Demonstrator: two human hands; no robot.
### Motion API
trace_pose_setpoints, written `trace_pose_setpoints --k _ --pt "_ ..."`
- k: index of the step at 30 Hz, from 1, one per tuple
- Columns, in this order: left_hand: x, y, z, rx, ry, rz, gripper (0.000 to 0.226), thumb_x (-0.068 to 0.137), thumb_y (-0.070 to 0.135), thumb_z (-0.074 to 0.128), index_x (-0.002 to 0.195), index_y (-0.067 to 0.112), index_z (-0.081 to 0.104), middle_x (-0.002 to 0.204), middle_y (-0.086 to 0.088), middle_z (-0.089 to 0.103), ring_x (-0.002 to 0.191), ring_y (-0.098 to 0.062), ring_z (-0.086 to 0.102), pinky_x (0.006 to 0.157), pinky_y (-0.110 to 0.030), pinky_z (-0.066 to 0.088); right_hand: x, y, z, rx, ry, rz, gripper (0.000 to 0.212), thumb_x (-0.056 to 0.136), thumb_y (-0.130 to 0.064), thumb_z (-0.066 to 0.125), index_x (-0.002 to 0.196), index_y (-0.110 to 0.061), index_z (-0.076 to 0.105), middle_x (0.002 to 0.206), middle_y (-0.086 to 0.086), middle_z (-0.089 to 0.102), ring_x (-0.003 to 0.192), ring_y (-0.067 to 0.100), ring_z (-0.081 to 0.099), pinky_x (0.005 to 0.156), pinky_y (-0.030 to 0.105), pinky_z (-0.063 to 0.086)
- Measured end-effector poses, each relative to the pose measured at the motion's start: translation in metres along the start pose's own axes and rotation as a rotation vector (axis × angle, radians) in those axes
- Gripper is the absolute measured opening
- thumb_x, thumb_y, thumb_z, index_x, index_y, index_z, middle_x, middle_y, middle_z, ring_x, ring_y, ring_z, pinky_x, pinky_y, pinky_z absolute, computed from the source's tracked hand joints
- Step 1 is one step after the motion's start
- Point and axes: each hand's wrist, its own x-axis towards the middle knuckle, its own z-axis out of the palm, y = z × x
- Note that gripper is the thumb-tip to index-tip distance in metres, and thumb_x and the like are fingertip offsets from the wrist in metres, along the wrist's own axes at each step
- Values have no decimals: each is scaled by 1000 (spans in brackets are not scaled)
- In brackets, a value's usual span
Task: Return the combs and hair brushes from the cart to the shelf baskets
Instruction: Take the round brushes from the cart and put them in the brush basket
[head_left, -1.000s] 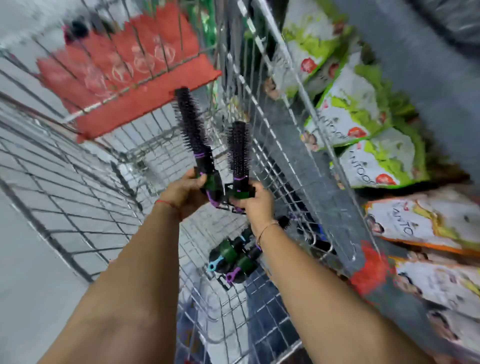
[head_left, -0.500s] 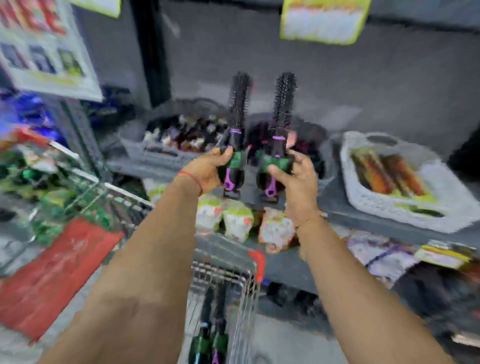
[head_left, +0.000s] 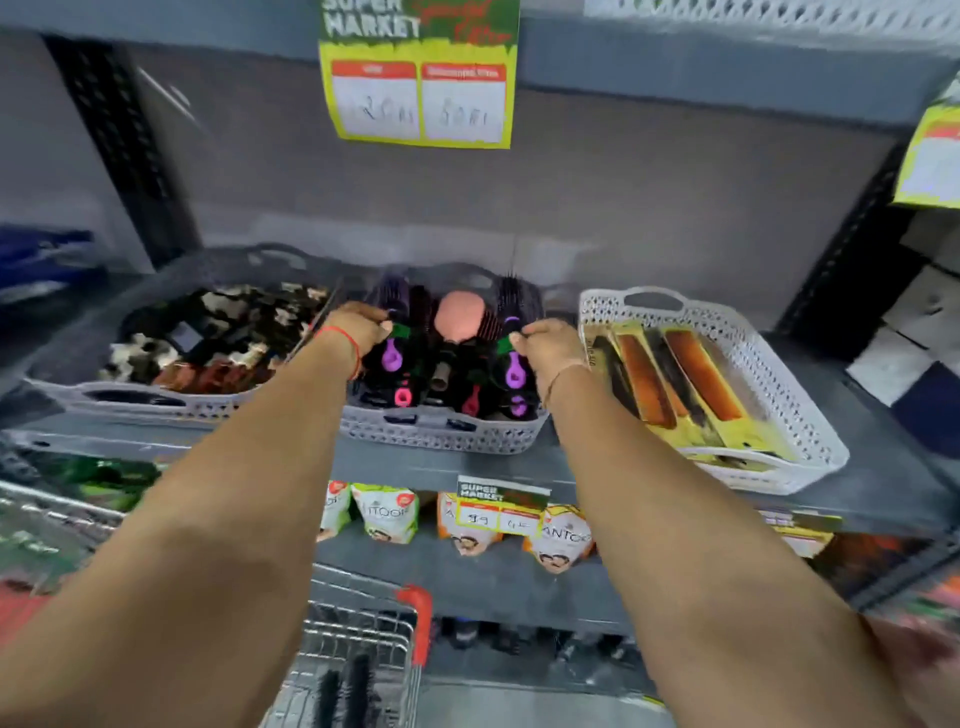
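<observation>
Both my arms reach to the middle grey basket on the shelf, which holds several hair brushes. My left hand grips a black round brush with a purple handle end, laid into the basket's left side. My right hand grips a matching round brush at the basket's right side. A pink paddle brush lies between them. More round brushes stay in the wire cart below.
A grey basket of hair clips sits left of the middle one. A white basket with packaged combs sits to the right. Snack packets line the lower shelf. A price sign hangs above.
Both hands carried the two round brushes from the cart up to the shelf and lowered them from upright into the middle basket.
</observation>
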Motion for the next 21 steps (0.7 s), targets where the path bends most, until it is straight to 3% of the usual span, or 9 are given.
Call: trace_pose_setpoints --k 1,4,6,9,12,14,17,19,21 --pt "-4 -2 6 64 -9 21 38 89 2 54 126 -8 52 132 -23 55 104 -13 64 82 -10 45 3 4 8 -75 -11 -14 26 79 -10 68 101 3 66 114 22 66 108 31 61 98 38 46" --pt "1 -21 18 224 -5 20 35 82 0 63 116 -6 60 130 -22 58 114 -24 56 103 -23 36 8 13 24 -383 -48 -75 26 82 -18 66 101 0 66 111 19 68 107 31 61 90 32 47" --pt "3 -26 17 271 11 19 35 79 0 65 114 -3 62 128 -21 61 117 -29 57 107 -29 35 8 17 30 -510 -28 -87 23 84 -12 60 104 0 63 114 20 65 107 33 60 86 31 48" --pt "-7 -25 15 378 23 53 37 80 5 66 116 4 62 126 -19 62 118 -30 57 104 -28 38 1 18 36 -708 12 -125 23 86 -5 51 105 3 61 118 24 59 112 35 54 92 36 45" --pt "-22 -17 14 543 1 92 41 86 16 60 126 9 58 131 -19 59 121 -33 54 105 -31 38 -13 17 33 -883 -2 -190 30 89 -12 50 115 1 55 132 23 46 125 35 38 103 37 34" --pt "-36 -12 3 597 72 138 39 92 22 49 127 7 57 130 -26 58 120 -38 54 104 -38 40 -27 7 30 -803 -14 -250 40 88 -24 55 122 -3 50 138 21 38 128 37 31 103 39 34" --pt "-60 -12 -42 364 363 142 47 95 31 36 113 -2 63 119 -32 62 113 -42 57 96 -41 44 -67 -32 44 -500 -12 -431 48 88 -38 54 123 -7 49 130 19 49 121 34 43 95 38 40" --pt "-79 -29 -84 131 545 64 61 97 41 26 108 -4 66 116 -33 63 112 -41 57 93 -40 43 -107 -63 70 -195 -50 -504 44 87 -43 53 115 -9 55 108 16 65 107 33 56 86 37 45" --pt "-95 -61 -127 -52 690 -24 67 97 44 22 106 -4 67 116 -32 63 111 -40 57 91 -38 42 -148 -84 101 4 -166 -553 36 87 -43 54 101 -11 61 80 13 69 86 36 65 78 43 51"
